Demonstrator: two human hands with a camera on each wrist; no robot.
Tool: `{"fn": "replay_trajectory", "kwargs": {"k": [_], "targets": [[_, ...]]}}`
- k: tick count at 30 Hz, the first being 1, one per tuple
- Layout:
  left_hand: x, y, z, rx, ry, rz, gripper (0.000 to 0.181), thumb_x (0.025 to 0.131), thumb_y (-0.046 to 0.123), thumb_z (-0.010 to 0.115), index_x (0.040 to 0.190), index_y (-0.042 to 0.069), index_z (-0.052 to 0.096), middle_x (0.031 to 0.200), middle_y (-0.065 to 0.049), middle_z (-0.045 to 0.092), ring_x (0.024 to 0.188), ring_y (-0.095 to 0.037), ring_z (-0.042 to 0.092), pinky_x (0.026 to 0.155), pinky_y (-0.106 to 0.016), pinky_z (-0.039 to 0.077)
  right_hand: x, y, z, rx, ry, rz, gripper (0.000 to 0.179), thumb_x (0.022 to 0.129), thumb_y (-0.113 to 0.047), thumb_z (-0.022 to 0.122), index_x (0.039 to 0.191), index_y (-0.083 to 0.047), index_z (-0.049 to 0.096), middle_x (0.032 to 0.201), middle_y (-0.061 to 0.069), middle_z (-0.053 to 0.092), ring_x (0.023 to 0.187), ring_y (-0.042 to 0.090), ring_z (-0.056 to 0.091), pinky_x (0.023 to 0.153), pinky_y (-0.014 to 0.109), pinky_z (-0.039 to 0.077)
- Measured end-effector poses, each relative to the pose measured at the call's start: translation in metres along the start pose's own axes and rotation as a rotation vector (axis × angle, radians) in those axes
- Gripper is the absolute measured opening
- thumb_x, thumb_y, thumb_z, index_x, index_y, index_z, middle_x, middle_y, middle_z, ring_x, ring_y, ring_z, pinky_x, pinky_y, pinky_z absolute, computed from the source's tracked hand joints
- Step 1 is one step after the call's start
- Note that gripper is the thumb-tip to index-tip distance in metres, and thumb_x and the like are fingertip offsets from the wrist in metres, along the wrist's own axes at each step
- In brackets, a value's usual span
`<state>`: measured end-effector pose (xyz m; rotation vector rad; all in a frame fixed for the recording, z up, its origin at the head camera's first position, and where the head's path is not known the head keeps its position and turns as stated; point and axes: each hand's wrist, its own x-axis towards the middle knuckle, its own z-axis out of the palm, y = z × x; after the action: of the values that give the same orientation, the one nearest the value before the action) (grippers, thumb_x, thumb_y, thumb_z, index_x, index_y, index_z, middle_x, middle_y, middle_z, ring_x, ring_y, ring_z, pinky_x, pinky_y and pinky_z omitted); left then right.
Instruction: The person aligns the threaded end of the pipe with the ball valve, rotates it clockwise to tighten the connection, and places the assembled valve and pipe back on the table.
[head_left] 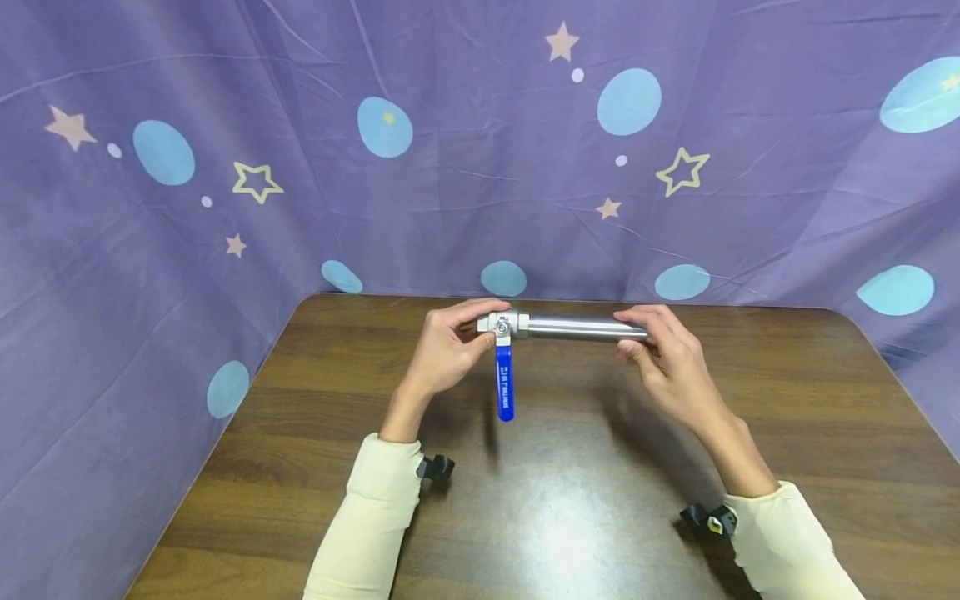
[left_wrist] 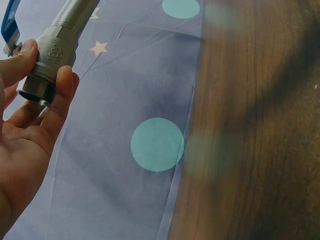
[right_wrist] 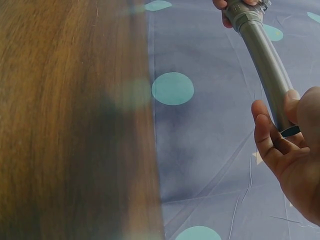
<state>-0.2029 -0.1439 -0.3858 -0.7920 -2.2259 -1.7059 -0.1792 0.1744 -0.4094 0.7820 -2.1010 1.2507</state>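
Observation:
A metal ball valve (head_left: 513, 323) with a blue lever handle (head_left: 506, 383) is joined to a straight steel pipe (head_left: 577, 327), and both are held level above the table. My left hand (head_left: 450, 346) grips the valve body between thumb and fingers at its free end, whose open mouth shows in the left wrist view. The lever points toward me, square to the pipe. At the other end, my right hand (head_left: 671, 362) pinches the pipe near its tip, thumb on the near side and fingers opposite. In the right wrist view the pipe's open end (right_wrist: 291, 131) shows between those fingers.
Beneath the hands lies a brown wood-grain table (head_left: 570, 467) with rounded far corners. A purple curtain (head_left: 450, 217) with blue dots and stars hangs behind it and along the left side. Black wrist mounts (head_left: 437, 468) sit at both pale sleeves (head_left: 375, 508).

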Motion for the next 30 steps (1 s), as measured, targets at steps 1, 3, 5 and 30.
{"fn": "replay_trajectory", "kwargs": {"k": [1,3,5,30], "targets": [[0.0002,0.0,0.0,0.001,0.0,0.001,0.046,0.083,-0.02,0.071,0.126,-0.004,0.075,0.132,-0.022,0.075,0.111,-0.028,0.074,0.095,-0.031,0.067,0.0001,0.0001,-0.0003,-0.002,-0.001,0.001,0.039,0.09,0.017,0.072,0.127,0.007,0.07,0.119,0.015,0.07,0.084,-0.003,0.068,0.073,0.007,0.059],[0.0006,0.0,0.0,0.0,0.0,0.002,0.046,0.083,-0.02,0.071,0.127,-0.004,0.075,0.132,-0.022,0.075,0.111,-0.029,0.074,0.095,-0.031,0.067,0.0002,0.0005,-0.0007,-0.012,-0.004,0.002,0.039,0.091,0.017,0.071,0.128,0.006,0.07,0.117,0.014,0.071,0.081,-0.001,0.068,0.071,0.007,0.058],[0.0006,0.0001,0.0,-0.002,-0.001,0.003,0.046,0.083,-0.02,0.071,0.127,-0.005,0.075,0.132,-0.022,0.075,0.111,-0.03,0.074,0.095,-0.03,0.067,0.0002,0.0009,-0.0013,-0.026,-0.008,0.004,0.039,0.091,0.016,0.071,0.129,0.005,0.07,0.114,0.012,0.072,0.078,0.001,0.068,0.069,0.007,0.057],[0.001,0.0012,-0.0015,-0.038,0.002,-0.012,0.046,0.084,-0.02,0.069,0.128,-0.007,0.074,0.13,-0.026,0.074,0.109,-0.026,0.073,0.097,-0.045,0.067,0.0009,-0.0008,-0.0007,-0.078,0.005,0.007,0.049,0.084,0.018,0.078,0.129,0.001,0.07,0.131,0.02,0.063,0.113,0.001,0.058,0.09,0.003,0.055]]}}
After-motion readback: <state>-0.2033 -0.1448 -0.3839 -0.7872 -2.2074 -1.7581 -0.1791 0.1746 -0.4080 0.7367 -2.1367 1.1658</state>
